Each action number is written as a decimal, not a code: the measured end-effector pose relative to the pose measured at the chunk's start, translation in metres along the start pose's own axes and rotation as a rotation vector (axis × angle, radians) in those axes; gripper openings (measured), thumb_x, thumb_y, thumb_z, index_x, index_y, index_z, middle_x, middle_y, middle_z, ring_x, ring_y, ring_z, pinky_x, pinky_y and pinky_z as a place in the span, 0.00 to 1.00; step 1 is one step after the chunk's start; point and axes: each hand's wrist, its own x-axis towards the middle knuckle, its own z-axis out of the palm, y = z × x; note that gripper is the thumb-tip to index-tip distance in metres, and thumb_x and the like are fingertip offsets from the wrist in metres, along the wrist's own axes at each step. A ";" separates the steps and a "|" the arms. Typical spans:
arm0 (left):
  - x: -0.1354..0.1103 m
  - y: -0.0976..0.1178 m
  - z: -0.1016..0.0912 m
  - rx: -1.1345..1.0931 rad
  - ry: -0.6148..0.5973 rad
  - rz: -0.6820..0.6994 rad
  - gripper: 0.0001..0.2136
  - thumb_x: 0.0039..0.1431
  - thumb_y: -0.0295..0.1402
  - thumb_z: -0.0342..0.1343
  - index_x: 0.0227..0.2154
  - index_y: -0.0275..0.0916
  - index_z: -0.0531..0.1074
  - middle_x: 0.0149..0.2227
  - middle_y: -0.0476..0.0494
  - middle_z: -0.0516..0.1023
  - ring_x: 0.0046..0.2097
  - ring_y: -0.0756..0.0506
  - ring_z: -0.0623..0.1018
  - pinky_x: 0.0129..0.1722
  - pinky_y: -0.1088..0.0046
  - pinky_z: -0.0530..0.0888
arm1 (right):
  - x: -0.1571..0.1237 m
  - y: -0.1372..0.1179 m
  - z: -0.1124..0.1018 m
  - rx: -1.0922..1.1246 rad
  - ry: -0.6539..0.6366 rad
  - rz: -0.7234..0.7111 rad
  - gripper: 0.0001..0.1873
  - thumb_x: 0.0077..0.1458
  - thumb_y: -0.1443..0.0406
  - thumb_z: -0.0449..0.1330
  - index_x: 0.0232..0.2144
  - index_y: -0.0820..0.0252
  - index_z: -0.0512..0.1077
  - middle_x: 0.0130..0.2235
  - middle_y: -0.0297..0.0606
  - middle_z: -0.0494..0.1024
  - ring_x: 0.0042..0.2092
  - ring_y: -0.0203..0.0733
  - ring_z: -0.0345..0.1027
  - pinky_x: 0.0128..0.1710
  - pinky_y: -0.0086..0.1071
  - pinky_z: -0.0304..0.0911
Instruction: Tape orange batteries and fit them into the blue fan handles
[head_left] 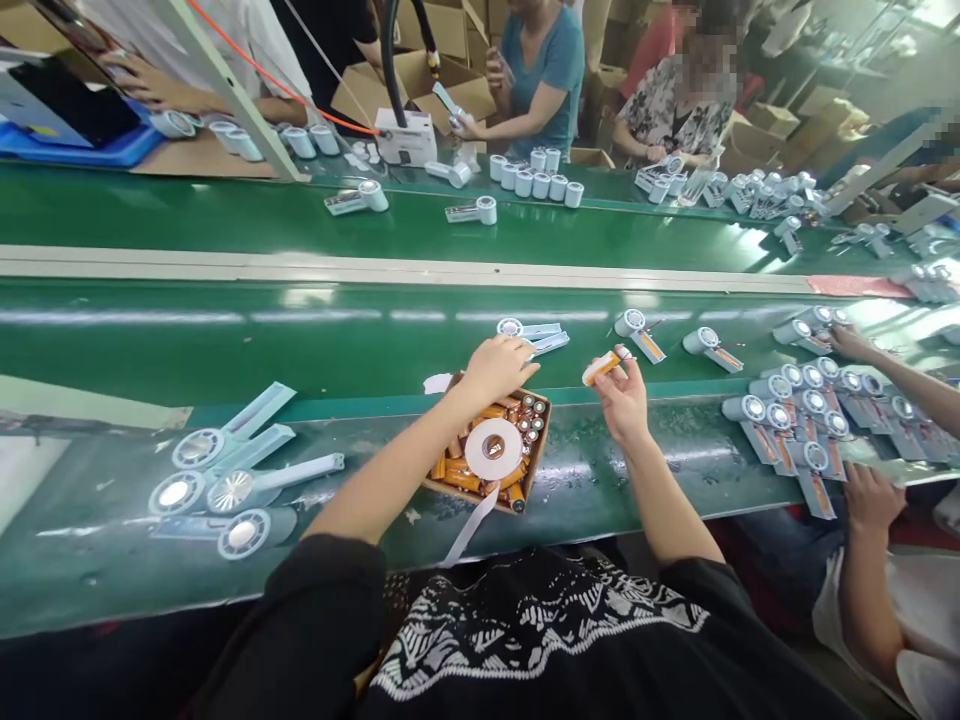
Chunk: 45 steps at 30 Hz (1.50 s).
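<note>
Forearms [667,500] apart, battery [600,370] in upturned right hand [625,405]

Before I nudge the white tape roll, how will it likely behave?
The tape roll may rock or slide, since it rests on rounded orange batteries. Its loose end will probably flop and trail, as it looks thin and extends past the box.

Green work line [150,340] in a hazy, bright workshop.
A pale rail [375,268] runs left to right between two glossy green lanes, streaked with reflected light; slanted posts [225,88] rise far left and far right, cardboard boxes [356,97] crowd the far side, and glare whitens the far right.
</note>
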 end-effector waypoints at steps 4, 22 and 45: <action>0.062 0.010 0.020 0.124 -0.129 -0.021 0.13 0.68 0.39 0.61 0.50 0.39 0.82 0.61 0.30 0.76 0.64 0.27 0.68 0.58 0.52 0.72 | 0.006 0.001 -0.003 -0.021 0.021 -0.004 0.40 0.45 0.56 0.79 0.59 0.49 0.71 0.51 0.39 0.85 0.57 0.49 0.78 0.58 0.46 0.75; 0.081 0.022 0.024 0.060 -0.332 -0.098 0.11 0.62 0.27 0.58 0.43 0.39 0.84 0.48 0.32 0.84 0.50 0.36 0.82 0.48 0.63 0.79 | 0.087 0.035 -0.024 -0.711 -0.243 -0.142 0.18 0.54 0.58 0.66 0.47 0.55 0.81 0.44 0.40 0.89 0.49 0.52 0.84 0.57 0.46 0.77; -0.030 0.014 0.005 -0.322 0.050 -0.045 0.14 0.73 0.34 0.50 0.55 0.38 0.75 0.59 0.38 0.80 0.61 0.40 0.76 0.64 0.61 0.72 | 0.076 0.009 0.011 -1.846 -0.835 -0.312 0.21 0.74 0.57 0.52 0.60 0.55 0.77 0.56 0.51 0.83 0.60 0.57 0.74 0.56 0.45 0.70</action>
